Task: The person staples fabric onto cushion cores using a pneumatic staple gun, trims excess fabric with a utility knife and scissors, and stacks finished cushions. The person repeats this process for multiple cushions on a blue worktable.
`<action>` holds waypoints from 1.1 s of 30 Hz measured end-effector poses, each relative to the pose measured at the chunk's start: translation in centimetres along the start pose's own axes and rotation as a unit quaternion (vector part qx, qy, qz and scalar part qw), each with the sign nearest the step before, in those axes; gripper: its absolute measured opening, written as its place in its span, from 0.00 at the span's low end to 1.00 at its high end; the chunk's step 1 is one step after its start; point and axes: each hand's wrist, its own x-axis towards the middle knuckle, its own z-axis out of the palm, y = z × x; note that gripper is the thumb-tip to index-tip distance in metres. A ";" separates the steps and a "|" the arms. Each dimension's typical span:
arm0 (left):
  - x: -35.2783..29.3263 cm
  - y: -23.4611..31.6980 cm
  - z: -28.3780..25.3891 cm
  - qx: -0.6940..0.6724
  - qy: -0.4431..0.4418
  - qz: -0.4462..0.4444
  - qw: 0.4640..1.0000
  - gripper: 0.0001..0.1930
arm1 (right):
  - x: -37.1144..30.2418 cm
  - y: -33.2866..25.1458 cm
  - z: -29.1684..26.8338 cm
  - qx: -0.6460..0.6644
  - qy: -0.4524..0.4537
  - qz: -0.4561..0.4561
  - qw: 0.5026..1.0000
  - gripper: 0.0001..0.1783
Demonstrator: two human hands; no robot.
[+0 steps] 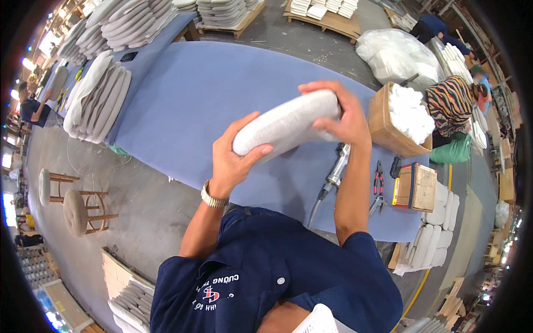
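Between my two hands I hold a light grey upholstered cushion pad (288, 122), lifted above the blue-covered table (183, 105) and tilted up to the right. My left hand (233, 152) grips its lower left end, thumb along the near side; a metal watch is on that wrist. My right hand (347, 116) wraps round the upper right end, slightly blurred, fingers over the far edge. A corded power tool or air gun (334, 173) lies on the table below my right hand. Red-handled pliers (378, 180) and grey-jawed pliers (378, 204) lie beyond my right forearm.
A cardboard box of white stuffing (388, 125) stands at the table's right end, near a smaller box (416, 186). Stacked grey pads (99, 100) sit at the left. Stools (75, 212) stand on the floor left. Another person (36, 105) works at far left.
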 end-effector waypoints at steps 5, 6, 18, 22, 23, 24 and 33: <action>1.5 3.1 0.4 0.066 -0.067 -0.019 0.995 0.31 | -0.3 -4.2 -0.7 -0.211 -0.038 -0.071 0.974 0.39; 2.0 3.2 0.6 0.070 -0.067 -0.009 0.995 0.30 | 0.0 -4.4 -0.8 -0.238 -0.046 -0.068 0.968 0.38; 8.1 5.4 1.1 0.225 -0.155 0.073 0.959 0.19 | 2.1 -1.0 1.3 -0.290 0.093 -0.150 0.941 0.26; 8.4 5.6 1.3 0.282 -0.138 0.025 0.949 0.19 | 2.4 -0.6 2.1 -0.287 0.140 -0.132 0.938 0.20; 8.5 5.6 1.3 0.302 -0.136 0.014 0.944 0.19 | 2.3 -0.5 2.4 -0.277 0.155 -0.105 0.943 0.20; 9.0 5.6 1.3 0.330 -0.151 0.001 0.932 0.19 | 2.6 -0.4 2.6 -0.267 0.172 -0.081 0.945 0.19; 9.8 2.4 -1.6 0.282 -0.123 0.177 0.935 0.28 | 3.6 1.9 2.2 0.161 0.113 0.086 0.977 0.25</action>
